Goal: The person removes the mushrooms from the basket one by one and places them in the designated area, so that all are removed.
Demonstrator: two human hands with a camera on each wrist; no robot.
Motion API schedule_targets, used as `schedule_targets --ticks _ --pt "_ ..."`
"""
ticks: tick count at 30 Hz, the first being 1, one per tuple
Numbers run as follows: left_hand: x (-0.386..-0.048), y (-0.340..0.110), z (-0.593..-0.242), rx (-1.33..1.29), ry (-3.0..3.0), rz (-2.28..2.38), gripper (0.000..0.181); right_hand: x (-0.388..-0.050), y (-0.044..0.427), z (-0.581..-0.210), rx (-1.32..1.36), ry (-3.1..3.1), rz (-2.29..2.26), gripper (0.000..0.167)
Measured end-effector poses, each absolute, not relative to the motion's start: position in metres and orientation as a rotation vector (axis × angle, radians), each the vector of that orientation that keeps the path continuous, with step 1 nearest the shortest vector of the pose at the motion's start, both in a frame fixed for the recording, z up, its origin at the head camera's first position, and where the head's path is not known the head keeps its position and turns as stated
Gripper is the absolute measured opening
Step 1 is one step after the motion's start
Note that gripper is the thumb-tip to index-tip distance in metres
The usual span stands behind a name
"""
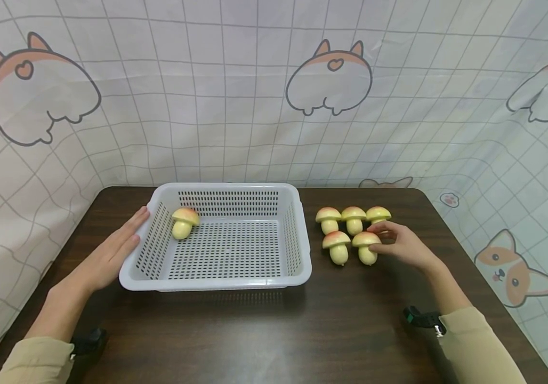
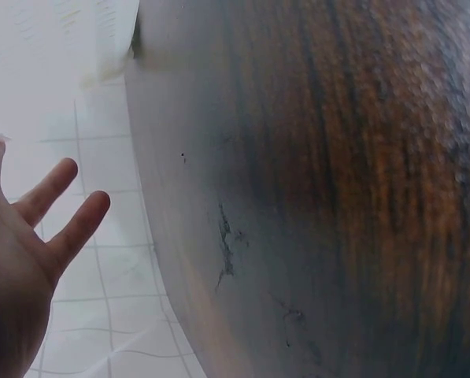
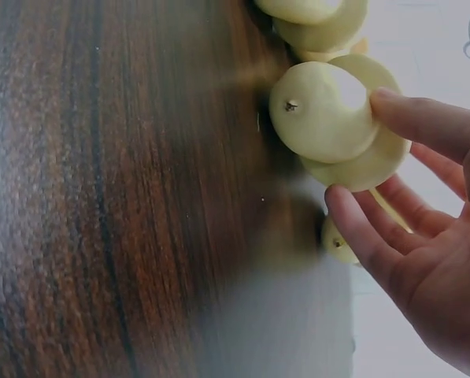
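Observation:
My left hand [image 1: 106,264] lies with straight fingers against the left rim of a light grey perforated plastic basket [image 1: 221,284]. In the left wrist view its fingers [image 2: 81,228] are spread. One mushroom [image 1: 184,224], artificial-looking with a pale yellow stem and reddish-yellow cap, lies inside the basket near its left wall. To the basket's right, my right hand [image 1: 405,245] pinches the cap of the front right mushroom [image 1: 366,240] of a small group. The right wrist view has the thumb and fingers around this mushroom [image 3: 321,114], its stem end facing the camera.
Several similar mushrooms stand close together beside the held one, including the front left mushroom [image 1: 336,245] and the back right mushroom [image 1: 378,214]. Everything is on a dark brown wooden table [image 1: 255,330]. A white gridded curtain [image 1: 235,122] with cartoon dogs surrounds the back and sides.

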State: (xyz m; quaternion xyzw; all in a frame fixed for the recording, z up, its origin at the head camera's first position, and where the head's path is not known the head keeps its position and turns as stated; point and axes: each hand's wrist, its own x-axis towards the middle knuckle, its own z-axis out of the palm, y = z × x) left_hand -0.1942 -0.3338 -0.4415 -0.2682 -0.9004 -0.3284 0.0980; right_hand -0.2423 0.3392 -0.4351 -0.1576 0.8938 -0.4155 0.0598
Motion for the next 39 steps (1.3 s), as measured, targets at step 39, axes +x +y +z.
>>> schedule_targets --ticks 39 --pt "-0.193 -0.332 -0.439 -0.773 -2.689 -0.984 0.057 -0.253 0.344 -0.421 -0.488 2.694 -1.212 0.056"
